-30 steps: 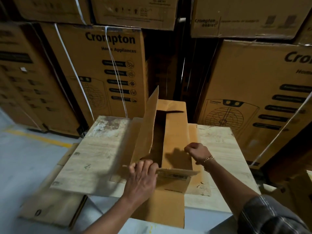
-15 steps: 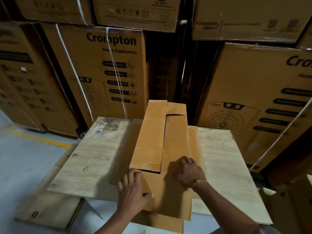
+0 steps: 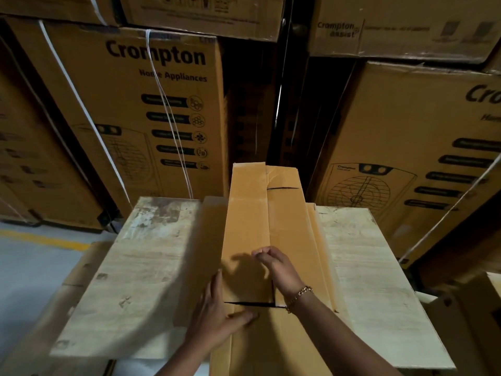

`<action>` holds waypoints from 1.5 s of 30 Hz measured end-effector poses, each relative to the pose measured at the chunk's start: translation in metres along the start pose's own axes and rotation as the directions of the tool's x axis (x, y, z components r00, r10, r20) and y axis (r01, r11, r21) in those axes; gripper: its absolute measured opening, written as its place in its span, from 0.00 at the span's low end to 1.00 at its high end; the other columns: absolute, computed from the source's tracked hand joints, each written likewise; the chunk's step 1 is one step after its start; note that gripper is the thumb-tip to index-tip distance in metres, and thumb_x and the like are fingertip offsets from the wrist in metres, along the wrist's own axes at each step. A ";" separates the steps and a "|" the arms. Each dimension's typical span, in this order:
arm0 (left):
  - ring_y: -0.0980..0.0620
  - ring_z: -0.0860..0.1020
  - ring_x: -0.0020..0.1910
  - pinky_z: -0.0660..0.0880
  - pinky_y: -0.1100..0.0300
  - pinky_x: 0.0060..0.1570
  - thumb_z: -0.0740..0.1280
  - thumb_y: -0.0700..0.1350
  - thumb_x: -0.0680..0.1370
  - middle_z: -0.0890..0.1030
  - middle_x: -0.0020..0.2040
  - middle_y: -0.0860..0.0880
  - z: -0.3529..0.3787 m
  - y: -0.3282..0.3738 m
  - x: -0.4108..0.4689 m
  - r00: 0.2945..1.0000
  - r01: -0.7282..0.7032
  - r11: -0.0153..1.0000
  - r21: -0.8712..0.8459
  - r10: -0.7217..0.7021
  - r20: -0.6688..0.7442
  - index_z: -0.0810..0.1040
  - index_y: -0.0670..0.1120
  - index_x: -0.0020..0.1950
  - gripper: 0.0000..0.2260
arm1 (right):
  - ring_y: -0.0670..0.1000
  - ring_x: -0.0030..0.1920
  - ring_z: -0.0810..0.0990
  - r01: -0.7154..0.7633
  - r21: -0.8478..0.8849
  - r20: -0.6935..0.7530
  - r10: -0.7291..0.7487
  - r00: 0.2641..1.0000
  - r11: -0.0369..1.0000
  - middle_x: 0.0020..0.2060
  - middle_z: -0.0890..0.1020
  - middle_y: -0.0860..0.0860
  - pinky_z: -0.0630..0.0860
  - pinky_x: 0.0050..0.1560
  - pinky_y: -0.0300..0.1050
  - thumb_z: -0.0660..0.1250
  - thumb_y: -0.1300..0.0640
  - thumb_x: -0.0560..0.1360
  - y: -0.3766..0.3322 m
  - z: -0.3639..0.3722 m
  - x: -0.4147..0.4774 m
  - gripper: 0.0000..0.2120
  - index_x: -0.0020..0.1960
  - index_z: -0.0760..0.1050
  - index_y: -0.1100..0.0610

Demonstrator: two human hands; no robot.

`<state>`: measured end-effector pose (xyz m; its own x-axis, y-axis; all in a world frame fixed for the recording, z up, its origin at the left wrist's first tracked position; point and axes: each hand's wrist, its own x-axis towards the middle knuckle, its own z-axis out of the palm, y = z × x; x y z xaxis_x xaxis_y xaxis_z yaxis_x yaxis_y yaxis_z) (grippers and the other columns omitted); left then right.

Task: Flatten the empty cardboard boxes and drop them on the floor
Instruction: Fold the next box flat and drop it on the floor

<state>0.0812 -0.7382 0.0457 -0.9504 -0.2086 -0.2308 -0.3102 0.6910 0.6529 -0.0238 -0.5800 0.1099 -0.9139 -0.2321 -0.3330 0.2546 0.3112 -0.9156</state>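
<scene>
A long, plain brown cardboard box [image 3: 252, 226] lies collapsed flat along the middle of a worn wooden table [image 3: 151, 267]. Its near end hangs over the table's front edge and its far end reaches past the back edge. My left hand [image 3: 217, 316] lies on the box's left side near the front, fingers stretched along the edge and thumb spread across the top. My right hand [image 3: 279, 267] rests on the box's middle seam with its fingers curled under, holding nothing. A gold bracelet circles that wrist.
Tall printed appliance cartons [image 3: 162, 104] stand stacked behind the table, and more cartons [image 3: 406, 158] rise at the right, with a dark gap between them. Flat cardboard [image 3: 81, 267] lies on the grey floor left of the table. A yellow floor line [image 3: 40, 240] runs at the left.
The box's raised left flap has been folded down and the box now lies fully flat. My right hand moved onto the middle seam; my left hand slid to the left edge.
</scene>
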 end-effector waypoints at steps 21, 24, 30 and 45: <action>0.48 0.79 0.51 0.72 0.58 0.47 0.66 0.63 0.76 0.82 0.53 0.49 -0.004 -0.026 0.038 0.930 0.366 0.851 -0.377 -0.349 0.115 0.79 0.50 0.59 0.20 | 0.65 0.77 0.48 -0.131 -0.949 -0.139 -0.008 0.990 0.288 0.79 0.49 0.53 0.52 0.69 0.73 0.62 0.27 0.67 0.023 0.008 0.013 0.45 0.78 0.50 0.43; 0.44 0.77 0.59 0.73 0.54 0.56 0.63 0.67 0.76 0.81 0.60 0.46 0.002 -0.024 0.040 0.923 0.381 0.836 -0.395 -0.372 0.102 0.79 0.47 0.64 0.28 | 0.69 0.77 0.41 -0.264 -0.925 -0.251 0.081 0.965 0.275 0.79 0.40 0.54 0.54 0.66 0.78 0.68 0.34 0.66 0.039 -0.001 0.006 0.54 0.79 0.38 0.47; 0.56 0.75 0.42 0.73 0.55 0.47 0.58 0.65 0.78 0.80 0.48 0.50 -0.019 -0.005 0.034 0.949 0.296 0.835 -0.464 -0.314 0.040 0.80 0.47 0.59 0.25 | 0.60 0.75 0.62 -0.105 -0.823 -0.140 -0.021 0.990 0.558 0.79 0.56 0.49 0.68 0.69 0.62 0.62 0.49 0.74 0.009 -0.024 0.008 0.33 0.77 0.56 0.42; 0.59 0.69 0.23 0.63 0.58 0.30 0.62 0.61 0.79 0.73 0.24 0.58 -0.142 0.079 -0.002 0.872 -0.340 0.860 -0.379 0.138 -0.469 0.70 0.49 0.27 0.24 | 0.63 0.55 0.76 0.044 0.524 -0.211 0.080 0.974 0.850 0.59 0.79 0.58 0.79 0.43 0.53 0.60 0.62 0.67 -0.012 -0.070 0.005 0.28 0.65 0.78 0.49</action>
<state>0.0549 -0.7814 0.1999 -0.8828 -0.4110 0.2276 0.0479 0.4032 0.9139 -0.0532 -0.5204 0.1350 -0.9366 -0.0072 -0.3502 0.3425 -0.2288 -0.9112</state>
